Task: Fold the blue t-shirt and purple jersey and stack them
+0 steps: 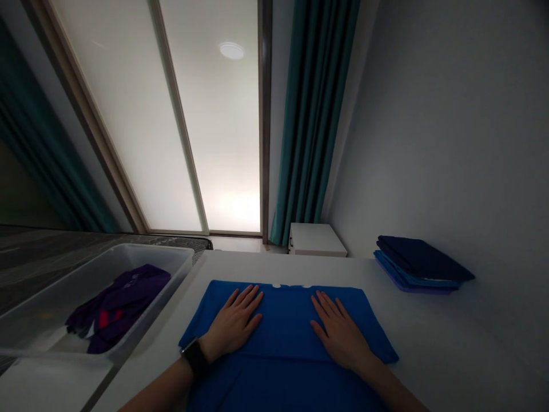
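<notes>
And there's the left hand (234, 323) and right hand (341, 335), fingers spread flat on the folded blue cloth (287, 320)! Navy folded stack (422, 263) waits just beyond, on the white tabletop (433, 337).

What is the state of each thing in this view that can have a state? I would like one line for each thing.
Left hand: open, flat on the blue garment.
Right hand: open, flat on the blue garment.
Blue garment: spread flat, with a fold across it.
Folded navy garments: stacked.
Clear plastic tub: no lid on.
Purple clothes: crumpled in the tub.
</notes>
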A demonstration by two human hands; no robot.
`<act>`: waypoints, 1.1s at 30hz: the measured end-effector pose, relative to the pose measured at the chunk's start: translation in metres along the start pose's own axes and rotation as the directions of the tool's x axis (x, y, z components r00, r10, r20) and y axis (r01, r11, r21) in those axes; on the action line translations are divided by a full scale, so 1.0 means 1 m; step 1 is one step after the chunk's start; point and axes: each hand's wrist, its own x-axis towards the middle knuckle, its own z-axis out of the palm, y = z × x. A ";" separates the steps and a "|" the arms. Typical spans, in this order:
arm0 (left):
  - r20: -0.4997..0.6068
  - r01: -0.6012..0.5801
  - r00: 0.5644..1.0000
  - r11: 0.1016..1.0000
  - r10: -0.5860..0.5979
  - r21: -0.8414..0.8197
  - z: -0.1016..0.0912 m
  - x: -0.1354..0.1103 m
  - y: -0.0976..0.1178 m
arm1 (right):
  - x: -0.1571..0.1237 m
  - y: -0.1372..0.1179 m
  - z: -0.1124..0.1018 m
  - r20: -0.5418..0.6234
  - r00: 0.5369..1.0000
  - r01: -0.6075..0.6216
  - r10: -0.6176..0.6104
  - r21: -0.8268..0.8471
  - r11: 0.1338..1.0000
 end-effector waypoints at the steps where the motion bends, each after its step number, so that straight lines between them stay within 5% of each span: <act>1: -0.008 0.013 1.000 1.000 -0.013 0.003 0.000 0.002 -0.002 | 0.002 0.002 0.001 -0.008 1.000 0.002 -0.002 0.000 1.000; 12: -0.015 0.120 0.993 0.993 -0.120 -0.012 0.001 0.030 -0.028 | 0.037 0.010 0.002 0.004 1.000 -0.026 0.027 -0.029 0.999; 19: -0.032 0.038 0.999 0.999 -0.038 -0.010 -0.012 0.033 -0.026 | 0.045 0.015 0.005 -0.025 0.999 -0.033 0.032 -0.038 0.999; 33: 0.000 -0.037 0.999 0.999 0.037 -0.028 -0.022 0.082 -0.049 | 0.089 0.031 -0.017 -0.145 0.987 0.046 -0.066 -0.137 0.989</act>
